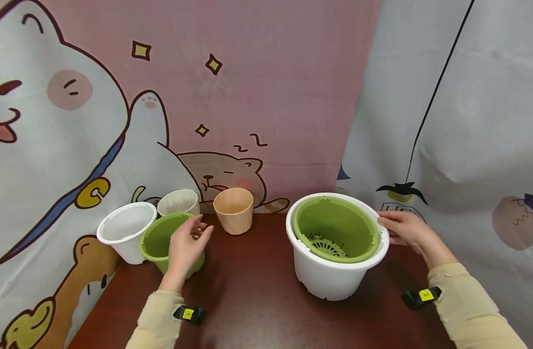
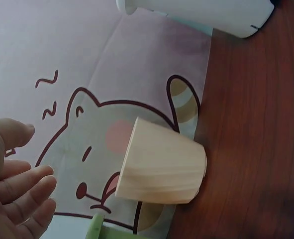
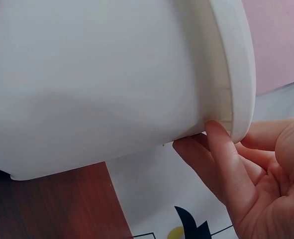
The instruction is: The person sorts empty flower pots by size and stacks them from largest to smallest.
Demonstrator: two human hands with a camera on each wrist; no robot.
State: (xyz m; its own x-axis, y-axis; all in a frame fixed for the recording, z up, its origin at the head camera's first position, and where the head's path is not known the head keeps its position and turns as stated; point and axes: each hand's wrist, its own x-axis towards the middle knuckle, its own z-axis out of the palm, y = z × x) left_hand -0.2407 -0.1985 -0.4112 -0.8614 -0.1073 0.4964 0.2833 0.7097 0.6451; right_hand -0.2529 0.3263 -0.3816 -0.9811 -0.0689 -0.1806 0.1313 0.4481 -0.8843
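Right hand [image 1: 407, 228] grips the large white pot [image 1: 329, 278]; yellow wrist label [image 1: 426, 295] illegible.

Curtained nook: cartoon-print cloth [image 1: 283, 106] behind brown table [image 1: 257, 300].

White pot [image 1: 329, 278], green pot [image 1: 338, 223], peach wood-grained pot [image 1: 234, 218], reddish-brown table [image 1: 257, 300], pink cartoon-cat backdrop [image 1: 288, 97]

Passage betw. L hand [image 1: 186, 245] & lg. white pot [image 1: 329, 280]; orange cup [image 1: 235, 221] at rear, green pot [image 1: 159, 240] obstructs L side.
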